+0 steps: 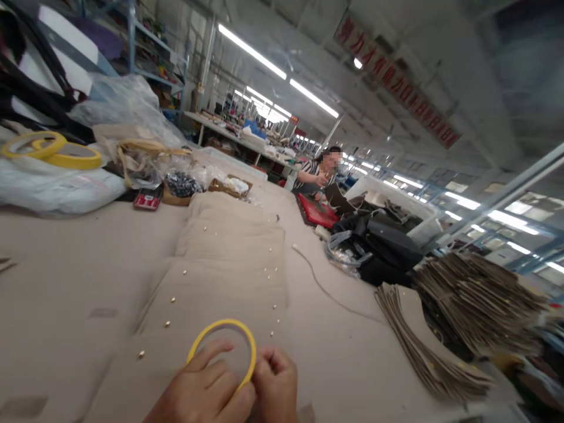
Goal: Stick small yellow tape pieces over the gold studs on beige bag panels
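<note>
My left hand (207, 385) is closed around a narrow roll of yellow tape (252, 343), with its fingers over the left side and the thumb at the lower edge. Beside the roll's right side, my right hand (277, 382) has its thumb and forefinger pinched together. Whatever lies between those fingertips is too small to make out. Under both hands lie overlapping beige fabric pieces (220, 288), laid out in a long row away from me. Small shiny gold studs (167, 324) dot their left and right edges.
At the left, wider yellow tape rolls (73, 155) rest on a plastic-wrapped bundle (57, 191). Stacks of brown cut pieces (432, 341) and a black bag (383, 244) lie at the right. A thin cord (321, 285) crosses the table. A person (315, 176) sits beyond a red item (317, 210).
</note>
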The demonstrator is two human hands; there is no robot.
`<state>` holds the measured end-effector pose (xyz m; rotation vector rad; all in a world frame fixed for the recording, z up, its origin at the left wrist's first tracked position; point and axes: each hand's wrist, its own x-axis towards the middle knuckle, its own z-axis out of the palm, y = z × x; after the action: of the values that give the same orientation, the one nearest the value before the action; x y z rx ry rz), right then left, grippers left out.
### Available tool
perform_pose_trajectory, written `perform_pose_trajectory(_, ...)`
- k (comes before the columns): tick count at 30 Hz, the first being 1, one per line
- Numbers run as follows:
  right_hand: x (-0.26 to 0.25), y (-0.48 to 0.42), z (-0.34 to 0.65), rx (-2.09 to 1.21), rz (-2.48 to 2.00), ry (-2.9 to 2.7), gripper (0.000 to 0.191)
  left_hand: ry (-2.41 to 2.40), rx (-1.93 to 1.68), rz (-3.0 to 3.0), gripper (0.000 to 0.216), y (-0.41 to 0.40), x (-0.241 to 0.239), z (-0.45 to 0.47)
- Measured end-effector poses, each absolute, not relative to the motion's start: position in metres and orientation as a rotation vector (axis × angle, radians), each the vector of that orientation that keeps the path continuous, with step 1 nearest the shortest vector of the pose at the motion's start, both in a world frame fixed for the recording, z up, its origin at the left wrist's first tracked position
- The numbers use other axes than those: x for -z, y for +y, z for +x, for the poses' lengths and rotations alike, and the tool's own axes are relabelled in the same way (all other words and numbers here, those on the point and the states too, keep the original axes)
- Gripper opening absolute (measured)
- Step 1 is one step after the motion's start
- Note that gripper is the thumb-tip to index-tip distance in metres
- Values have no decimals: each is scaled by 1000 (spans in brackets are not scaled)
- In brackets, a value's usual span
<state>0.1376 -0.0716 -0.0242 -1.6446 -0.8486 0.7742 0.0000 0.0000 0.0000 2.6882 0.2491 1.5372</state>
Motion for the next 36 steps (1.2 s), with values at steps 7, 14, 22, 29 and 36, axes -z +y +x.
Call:
perform_pose_trajectory(7, 14, -112, 189, -955, -1607, -529, 39, 355, -1013, 2813, 26, 4, 18, -3)
perform_pose_trajectory(14, 29, -125, 204, -958, -1829, -629, 48, 475, -706, 2905, 18, 2, 59, -4)
perform_pose_trajectory(22, 25, -132, 198, -977, -1966, -795, 38, 467, -617, 2873, 13, 3, 51, -6)
perform_pose_trajectory(29, 30, -132, 193, -830, -2102, -1014, 34, 455, -603, 2827, 13, 3, 54, -6)
perform_pose_trajectory(36, 29, -130, 192, -658, -2104, -1173, 30, 468, -645, 2824, 14, 3, 52, -6)
